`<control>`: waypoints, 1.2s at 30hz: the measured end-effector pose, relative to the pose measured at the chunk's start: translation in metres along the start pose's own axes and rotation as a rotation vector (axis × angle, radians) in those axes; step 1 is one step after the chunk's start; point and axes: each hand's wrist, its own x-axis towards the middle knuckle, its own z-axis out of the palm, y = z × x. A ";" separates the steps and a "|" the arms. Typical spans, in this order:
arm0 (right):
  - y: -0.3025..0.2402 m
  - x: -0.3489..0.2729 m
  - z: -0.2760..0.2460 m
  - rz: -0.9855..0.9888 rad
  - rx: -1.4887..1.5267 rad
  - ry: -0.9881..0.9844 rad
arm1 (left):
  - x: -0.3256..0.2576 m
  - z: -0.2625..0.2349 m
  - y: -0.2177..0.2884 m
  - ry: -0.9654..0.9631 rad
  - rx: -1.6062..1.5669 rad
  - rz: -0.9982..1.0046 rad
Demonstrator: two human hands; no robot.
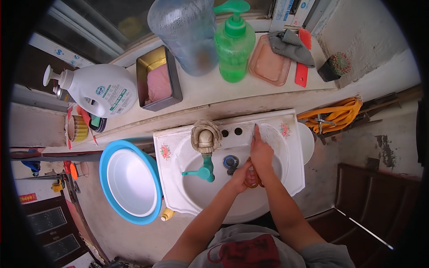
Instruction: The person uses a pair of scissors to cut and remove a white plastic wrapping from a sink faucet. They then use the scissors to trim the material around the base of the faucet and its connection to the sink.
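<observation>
My left hand (242, 177) is closed over the basin of a white sink (296, 165), beside orange-brown loops (253, 179) that look like scissor handles. Their blades, if any, are hidden. My right hand (262, 154) lies just above and to the right, its wrist partly over the loops. Its index finger stretches forward and touches the sink's back ledge, right of two dark holes; the other fingers look curled and are mostly hidden. Left of my hands is the dark drain (230, 161). A faucet with a green handle (205, 170) rises at the basin's left, cloth wrapped round its base.
Left of the sink sits a blue basin (106, 178) with a white one (134, 185) inside. Along the ledge behind stand a white pump jug (107, 91), a metal tin (172, 96), a green pump bottle (234, 49) and a small cactus (339, 64). A yellow hose (344, 116) hangs right.
</observation>
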 end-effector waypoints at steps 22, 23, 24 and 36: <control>-0.006 0.003 -0.002 -0.044 0.083 -0.055 | -0.008 -0.001 0.004 -0.055 -0.022 0.023; 0.003 0.002 -0.004 -0.004 0.080 -0.020 | -0.006 0.011 0.001 -0.024 -0.036 0.017; 0.007 0.003 -0.003 -0.006 0.077 -0.016 | -0.005 0.018 0.000 0.008 -0.052 0.012; -0.062 0.015 0.026 -0.259 0.123 -0.038 | -0.041 0.002 0.008 -0.056 -0.396 0.322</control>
